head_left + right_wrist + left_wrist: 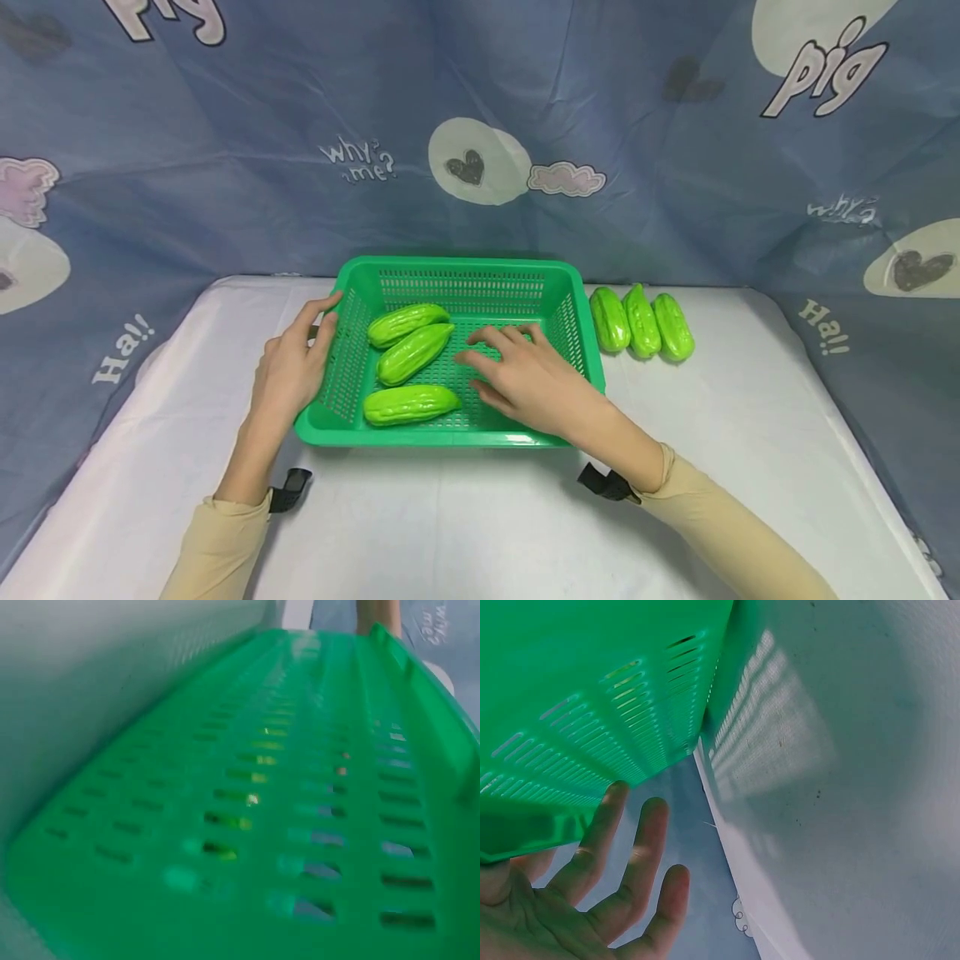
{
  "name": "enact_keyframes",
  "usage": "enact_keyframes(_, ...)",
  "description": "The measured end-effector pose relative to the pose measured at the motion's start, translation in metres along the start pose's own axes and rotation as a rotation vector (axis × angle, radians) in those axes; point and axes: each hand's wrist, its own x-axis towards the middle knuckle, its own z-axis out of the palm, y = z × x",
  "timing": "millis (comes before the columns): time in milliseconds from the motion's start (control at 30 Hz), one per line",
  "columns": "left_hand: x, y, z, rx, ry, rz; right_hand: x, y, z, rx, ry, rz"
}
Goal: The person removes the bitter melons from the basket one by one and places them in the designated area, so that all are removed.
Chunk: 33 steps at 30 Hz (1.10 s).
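A green plastic basket stands on the table, with three bright green bitter melons inside: the rear one, a middle one and a front one. My left hand touches the basket's left rim with thumb and index finger. In the left wrist view, the other fingers extend loosely along the outer wall. Over the basket's right half hovers my right hand, fingers spread and slightly bent, holding nothing. The right wrist view shows only the basket's slotted outer wall, blurred; the right hand is hidden there.
Three more bitter melons lie side by side right of the basket: one beside its wall, a middle one and an outer one. White cloth covers the table. A blue printed curtain hangs behind the basket.
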Motion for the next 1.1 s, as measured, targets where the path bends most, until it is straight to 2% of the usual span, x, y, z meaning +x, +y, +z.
enact_keyframes(300,0.001,0.0,0.001,-0.005,0.0,0.004,0.016,-0.012,0.01,-0.019,-0.053,-0.057)
enact_keyframes(700,0.001,0.001,0.001,-0.009,0.002,0.006,0.028,-0.02,0.015,-0.022,-0.157,-0.107)
enact_keyframes(867,0.001,0.001,0.001,-0.005,-0.001,0.01,0.031,-0.022,0.02,-0.024,-0.196,-0.113)
enact_keyframes(1100,0.0,0.0,0.001,-0.005,0.001,0.007,0.033,-0.022,0.023,-0.044,-0.206,-0.111)
